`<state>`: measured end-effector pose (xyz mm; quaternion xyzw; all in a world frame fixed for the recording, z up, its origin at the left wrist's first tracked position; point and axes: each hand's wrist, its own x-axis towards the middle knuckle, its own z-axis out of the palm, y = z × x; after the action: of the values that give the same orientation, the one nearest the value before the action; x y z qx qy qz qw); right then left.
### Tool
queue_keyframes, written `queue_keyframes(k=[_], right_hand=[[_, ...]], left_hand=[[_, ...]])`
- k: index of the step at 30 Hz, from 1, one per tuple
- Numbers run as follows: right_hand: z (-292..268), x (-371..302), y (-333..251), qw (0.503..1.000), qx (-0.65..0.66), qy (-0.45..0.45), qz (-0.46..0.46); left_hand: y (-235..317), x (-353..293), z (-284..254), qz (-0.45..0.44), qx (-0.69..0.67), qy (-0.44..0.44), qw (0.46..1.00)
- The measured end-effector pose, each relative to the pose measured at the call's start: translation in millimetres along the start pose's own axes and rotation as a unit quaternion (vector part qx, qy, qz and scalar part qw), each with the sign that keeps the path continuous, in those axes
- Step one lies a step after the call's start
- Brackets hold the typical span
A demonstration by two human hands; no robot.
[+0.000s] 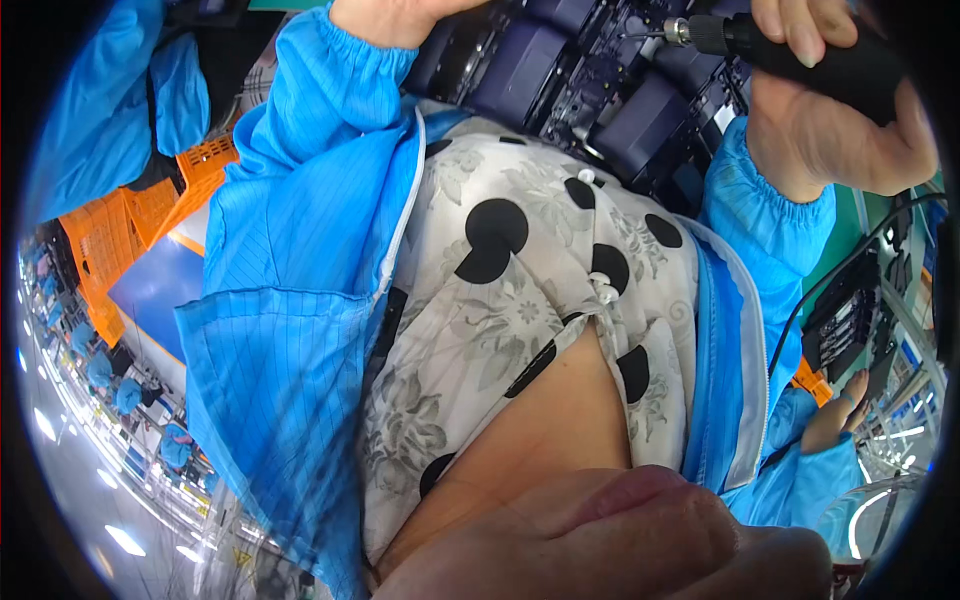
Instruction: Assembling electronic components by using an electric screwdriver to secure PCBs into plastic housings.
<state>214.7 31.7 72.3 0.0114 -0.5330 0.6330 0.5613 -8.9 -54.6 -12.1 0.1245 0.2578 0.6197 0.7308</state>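
Note:
My right hand point(805, 140) is wrapped round a black electric screwdriver point(850, 75). Its metal bit points left, over a dark purple-black machine point(525, 75) with several blocky housings and small parts between them. Whether the bit touches a screw, I cannot tell. At the upper edge, my left hand point(385, 18) reaches over the left side of the machine. Its fingers are cut off by the picture's rim, so what it touches is hidden.
A black cable point(800, 300) curves down at the right, beside a black tray of parts point(850, 310). Orange crates point(110, 255) stand at the left near a person's blue sleeve point(90, 120). Another person's hand point(838, 415) shows at the lower right.

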Motion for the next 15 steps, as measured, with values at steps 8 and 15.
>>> queue_keyframes(k=[8, 15], right_hand=[[32.0, -47.6, 18.3, 0.999, -0.007, -0.023, 0.036], [34.2, -46.2, 20.3, 0.997, -0.033, -0.044, 0.048]], left_hand=[[-8.3, -1.3, -4.5, -0.020, -0.034, -0.037, 0.999], [-7.4, 0.1, -6.5, -0.012, -0.004, -0.033, 0.999]])
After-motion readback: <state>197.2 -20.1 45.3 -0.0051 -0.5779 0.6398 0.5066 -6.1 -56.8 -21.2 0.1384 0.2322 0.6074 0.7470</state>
